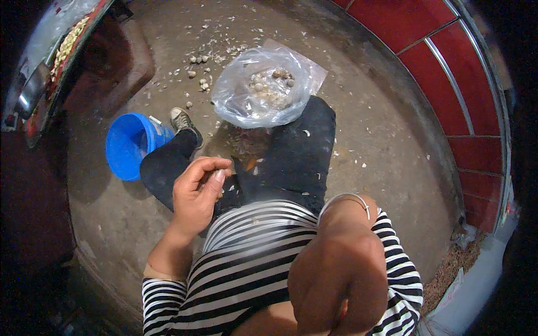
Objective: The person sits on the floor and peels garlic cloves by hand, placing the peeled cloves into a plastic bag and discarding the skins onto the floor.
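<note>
My left hand [195, 191] is above my left thigh, fingers curled and the thumb close to the forefinger. Whether something small sits inside the curl, I cannot tell. My right hand [340, 277] is raised close to the camera, above my striped shirt, with a pale bangle [357, 197] around that wrist. Its fingers are foreshortened and in shadow, so their grip is hidden. Beyond my knees a clear plastic bag [229, 98] lies wide at the mouth, holding several garlic bulbs [282, 74] and pale skins. Flakes of skin [306, 133] dot my dark trousers [302, 155].
A blue plastic bucket [122, 147] lies tipped beside my left leg. Loose garlic bulbs [199, 59] and peel are scattered on the concrete floor [378, 117]. Pale cloves [71, 42] are on a raised surface at upper left. Red panels [433, 71] curve along the right.
</note>
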Motion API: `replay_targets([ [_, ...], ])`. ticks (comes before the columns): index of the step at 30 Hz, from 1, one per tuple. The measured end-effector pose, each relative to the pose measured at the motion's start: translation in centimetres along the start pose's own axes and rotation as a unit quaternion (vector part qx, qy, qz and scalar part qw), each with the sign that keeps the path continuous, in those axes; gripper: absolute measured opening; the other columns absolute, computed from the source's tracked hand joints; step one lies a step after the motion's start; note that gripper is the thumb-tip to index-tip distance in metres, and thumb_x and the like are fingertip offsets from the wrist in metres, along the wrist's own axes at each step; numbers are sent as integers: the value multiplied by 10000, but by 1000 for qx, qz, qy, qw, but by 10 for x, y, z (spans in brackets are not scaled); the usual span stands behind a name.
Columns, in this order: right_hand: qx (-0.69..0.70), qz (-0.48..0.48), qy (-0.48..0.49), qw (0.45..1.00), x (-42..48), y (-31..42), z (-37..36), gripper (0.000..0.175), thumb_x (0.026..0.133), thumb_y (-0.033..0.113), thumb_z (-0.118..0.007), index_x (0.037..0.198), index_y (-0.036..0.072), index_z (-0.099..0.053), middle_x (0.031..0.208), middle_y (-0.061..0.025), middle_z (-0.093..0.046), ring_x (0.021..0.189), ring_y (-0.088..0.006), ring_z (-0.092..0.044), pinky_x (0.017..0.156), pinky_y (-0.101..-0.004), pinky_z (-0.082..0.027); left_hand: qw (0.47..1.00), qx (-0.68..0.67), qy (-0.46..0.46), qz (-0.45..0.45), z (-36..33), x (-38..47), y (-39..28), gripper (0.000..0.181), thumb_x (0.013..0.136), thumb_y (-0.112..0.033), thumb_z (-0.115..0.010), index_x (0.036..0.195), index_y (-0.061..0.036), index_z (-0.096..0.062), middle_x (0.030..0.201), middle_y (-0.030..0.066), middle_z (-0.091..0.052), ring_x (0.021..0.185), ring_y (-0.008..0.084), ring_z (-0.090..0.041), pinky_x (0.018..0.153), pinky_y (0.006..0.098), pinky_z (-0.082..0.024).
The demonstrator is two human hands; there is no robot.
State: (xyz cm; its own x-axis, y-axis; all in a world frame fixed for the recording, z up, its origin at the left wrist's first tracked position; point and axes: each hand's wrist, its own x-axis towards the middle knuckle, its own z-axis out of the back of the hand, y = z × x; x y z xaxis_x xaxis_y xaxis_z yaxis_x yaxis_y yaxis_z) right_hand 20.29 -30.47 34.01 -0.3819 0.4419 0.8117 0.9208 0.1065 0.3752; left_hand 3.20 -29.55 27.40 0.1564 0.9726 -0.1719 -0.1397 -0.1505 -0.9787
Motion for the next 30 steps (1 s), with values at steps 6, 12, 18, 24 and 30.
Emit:
replay_targets([
  [6, -57, -23, 16, 998, -3, -2, 3, 164, 794, 123, -528, 757, -26, -585, 741, -199, -570, 555, -244, -589, 463, -275, -494, 1000, -18, 2, -3, 0, -1, 1, 139, 801, -32, -489, 921, 16, -540, 815, 42, -529, 601, 41, -471, 496, 160, -377],
  [12, -132, -94, 112, 980, 4, 15, 12, 196, 782, 154, -550, 784, -40, -577, 751, -204, -576, 613, -241, -601, 531, -291, -512, 1000, -7, 13, 10, 1, -1, 3, 145, 804, -33, -481, 930, 14, -536, 855, 47, -520, 651, 52, -499, 507, 163, -390],
  [18, -4, -77, -92, 993, -3, 3, -8, 157, 783, 99, -543, 801, -57, -552, 734, -191, -579, 612, -230, -598, 539, -287, -513, 1000, -7, 17, 13, 0, -3, 5, 149, 808, -47, -484, 936, 8, -537, 879, 49, -512, 734, 76, -534, 517, 167, -408],
  [24, -155, -202, -261, 931, 5, 17, 14, 181, 844, 125, -444, 943, -20, -487, 752, -114, -563, 510, -133, -502, 472, -235, -418, 1000, 5, -22, -12, 1, -3, 3, 172, 821, -102, -493, 959, -5, -527, 765, 28, -567, 593, 42, -486, 478, 159, -377],
  [30, -92, -249, -462, 846, -4, -10, 41, 215, 860, 158, -420, 946, -31, -476, 751, -139, -559, 387, -48, -370, 351, -152, -301, 989, -73, -77, -106, 6, 1, -19, 99, 778, -6, -508, 872, 12, -534, 795, 53, -540, 670, 81, -510, 580, 194, -421],
])
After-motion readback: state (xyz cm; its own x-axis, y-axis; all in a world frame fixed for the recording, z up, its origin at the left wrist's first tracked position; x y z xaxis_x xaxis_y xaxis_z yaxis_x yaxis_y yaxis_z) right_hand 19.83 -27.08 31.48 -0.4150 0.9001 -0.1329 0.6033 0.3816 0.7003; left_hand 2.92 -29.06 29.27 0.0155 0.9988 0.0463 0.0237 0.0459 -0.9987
